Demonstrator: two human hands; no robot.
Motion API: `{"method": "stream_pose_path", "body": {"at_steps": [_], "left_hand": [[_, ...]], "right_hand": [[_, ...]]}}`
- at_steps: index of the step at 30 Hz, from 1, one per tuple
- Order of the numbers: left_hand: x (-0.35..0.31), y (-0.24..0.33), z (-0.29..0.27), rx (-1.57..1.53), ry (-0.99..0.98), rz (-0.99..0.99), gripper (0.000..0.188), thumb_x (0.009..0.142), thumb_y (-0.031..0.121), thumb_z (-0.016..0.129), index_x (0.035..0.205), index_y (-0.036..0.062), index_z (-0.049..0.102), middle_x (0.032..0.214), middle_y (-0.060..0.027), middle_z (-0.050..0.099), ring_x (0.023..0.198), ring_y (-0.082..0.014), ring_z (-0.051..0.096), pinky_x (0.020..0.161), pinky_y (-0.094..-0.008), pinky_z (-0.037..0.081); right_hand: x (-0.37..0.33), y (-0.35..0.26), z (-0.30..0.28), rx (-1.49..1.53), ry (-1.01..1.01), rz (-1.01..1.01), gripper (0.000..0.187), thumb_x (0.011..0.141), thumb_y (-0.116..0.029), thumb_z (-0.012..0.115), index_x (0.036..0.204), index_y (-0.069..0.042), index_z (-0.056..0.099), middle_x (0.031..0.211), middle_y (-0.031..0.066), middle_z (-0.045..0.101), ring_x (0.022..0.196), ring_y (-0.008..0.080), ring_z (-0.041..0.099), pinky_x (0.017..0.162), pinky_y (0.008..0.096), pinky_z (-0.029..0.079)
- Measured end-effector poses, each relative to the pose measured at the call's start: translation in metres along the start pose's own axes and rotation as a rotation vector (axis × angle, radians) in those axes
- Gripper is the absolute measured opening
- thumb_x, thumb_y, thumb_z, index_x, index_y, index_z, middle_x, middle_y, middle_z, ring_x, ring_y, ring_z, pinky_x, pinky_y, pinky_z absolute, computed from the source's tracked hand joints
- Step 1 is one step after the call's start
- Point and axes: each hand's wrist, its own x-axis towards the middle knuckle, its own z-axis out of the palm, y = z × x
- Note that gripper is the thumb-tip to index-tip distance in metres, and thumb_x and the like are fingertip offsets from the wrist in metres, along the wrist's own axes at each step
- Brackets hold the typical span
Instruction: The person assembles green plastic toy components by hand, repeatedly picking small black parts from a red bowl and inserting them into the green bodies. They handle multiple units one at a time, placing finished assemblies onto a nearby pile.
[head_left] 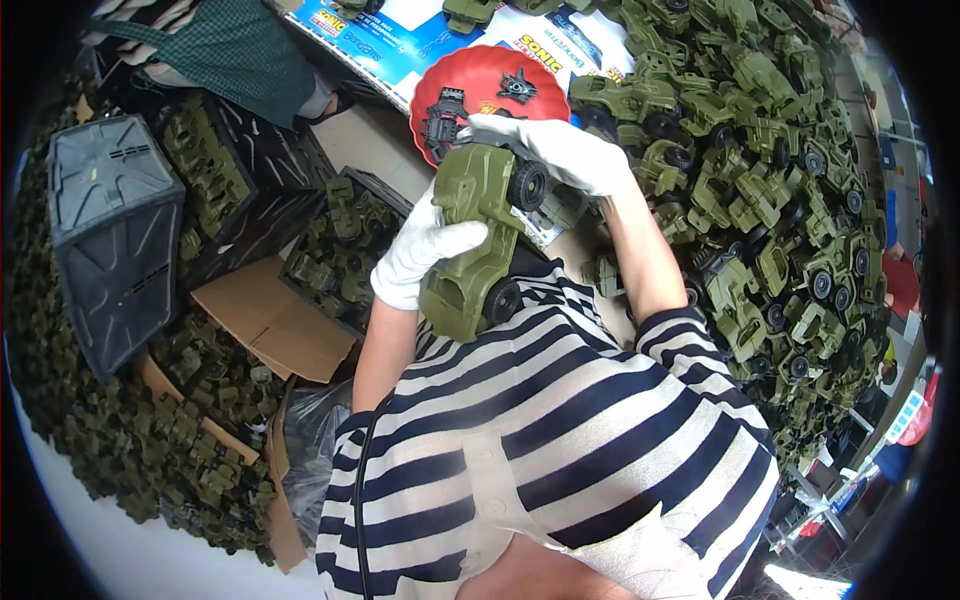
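An olive-green toy jeep with black wheels is held up in front of my chest. My left hand, in a white glove, is closed round its left side with the thumb across the body. At the jeep's far end, my white-gloved right hand curls its fingers over the edge; its fingertips are partly hidden. Just beyond lies a red scalloped bowl. Inside it are a dark grey toy part and a smaller black piece.
A large heap of green toy jeeps rises on the right. Printed card sheets lie beneath the bowl. To the left stand black crates, a grey folding lid and a cardboard flap. Another person's green checked garment shows at upper left.
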Motion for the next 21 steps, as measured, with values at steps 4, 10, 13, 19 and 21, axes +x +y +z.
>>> {"method": "stream_pose_path", "body": {"at_steps": [4,10,13,19,21], "left_hand": [[-0.002,-0.001,0.004,-0.042,-0.005,-0.033,0.081,0.08,0.005,0.071,0.15,0.0029,0.031,0.142,-0.0082,0.048,0.13,-0.0178,0.046,0.109,-0.0333,0.036],[-0.005,0.007,0.02,0.01,0.07,-0.046,0.077,0.084,0.0,0.07,0.15,0.0033,0.03,0.138,-0.0075,0.05,0.124,-0.0159,0.05,0.105,-0.0317,0.041],[-0.005,0.01,0.023,0.044,0.065,-0.048,0.077,0.084,0.001,0.071,0.15,0.0031,0.03,0.136,-0.0071,0.052,0.12,-0.0152,0.053,0.101,-0.0312,0.044],[-0.007,0.007,0.02,0.02,0.059,-0.03,0.075,0.084,0.0,0.07,0.148,0.003,0.032,0.134,-0.007,0.052,0.12,-0.0152,0.053,0.102,-0.0311,0.043],[-0.008,0.005,0.019,0.004,0.059,-0.029,0.074,0.084,0.0,0.07,0.148,0.0029,0.033,0.134,-0.007,0.052,0.12,-0.0152,0.052,0.102,-0.0309,0.043]], "right_hand": [[-0.014,0.001,-0.003,0.021,0.006,0.12,0.069,0.093,-0.036,0.063,0.142,0.008,0.042,0.143,0.0148,0.05,0.129,0.0219,0.051,0.107,0.0327,0.039],[-0.013,0.002,0.01,0.438,0.104,-0.027,0.055,0.094,-0.027,0.063,0.134,0.008,0.052,0.138,0.012,0.055,0.128,0.0203,0.051,0.11,0.0351,0.037],[-0.013,-0.006,0.013,0.388,0.123,0.121,0.053,0.094,-0.026,0.063,0.135,0.006,0.053,0.132,0.008,0.059,0.112,0.0125,0.056,0.093,0.0271,0.044],[-0.015,0.005,0.006,0.306,0.097,0.19,0.047,0.094,-0.024,0.063,0.134,0.0,0.057,0.122,0.0002,0.065,0.073,-0.0049,0.048,0.053,0.0133,0.032],[-0.016,0.0,0.012,0.319,0.117,0.188,0.047,0.093,-0.024,0.063,0.134,0.0,0.057,0.123,-0.0001,0.064,0.07,-0.0056,0.045,0.051,0.013,0.029]]}}
